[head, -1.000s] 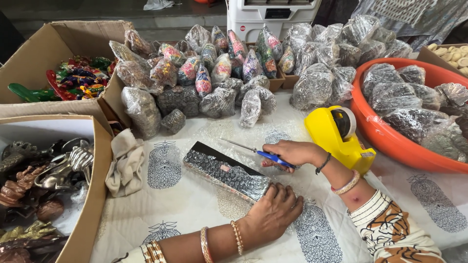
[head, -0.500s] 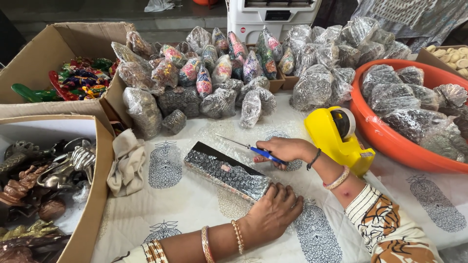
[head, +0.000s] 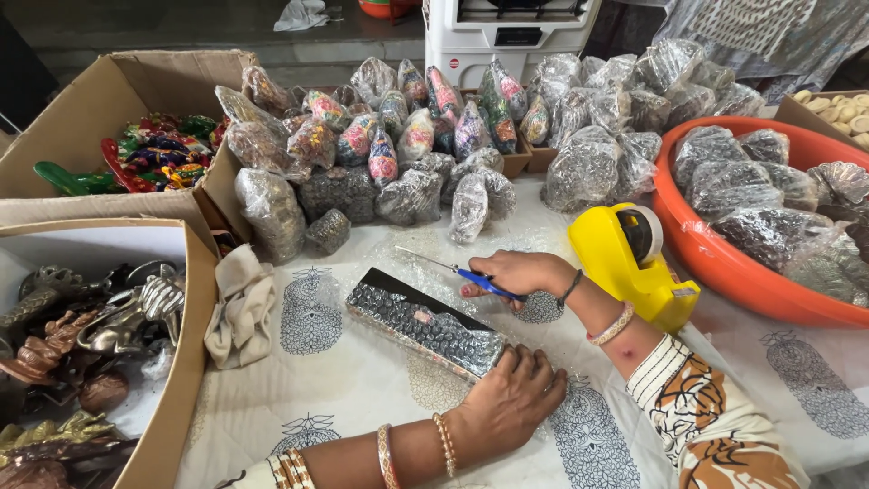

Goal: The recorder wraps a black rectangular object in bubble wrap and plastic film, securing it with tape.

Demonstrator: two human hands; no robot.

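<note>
The long box (head: pixel 425 328) wrapped in bubble wrap lies at the middle of the table (head: pixel 344 389), its far end pointing to 10 o'clock. To cut cleanly, I judge the box should be pinned firmly and the blades kept low along the loose wrap at 12 o'clock of it — clear of the box itself. The left hand (head: pixel 509 400) presses flat, fingers spread, on the box's near end. The right hand (head: pixel 518 273) is closed around blue-handled scissors (head: pixel 457 271), blades slightly parted — a yellow tape dispenser (head: pixel 634 263) sits at its 3 o'clock.
</note>
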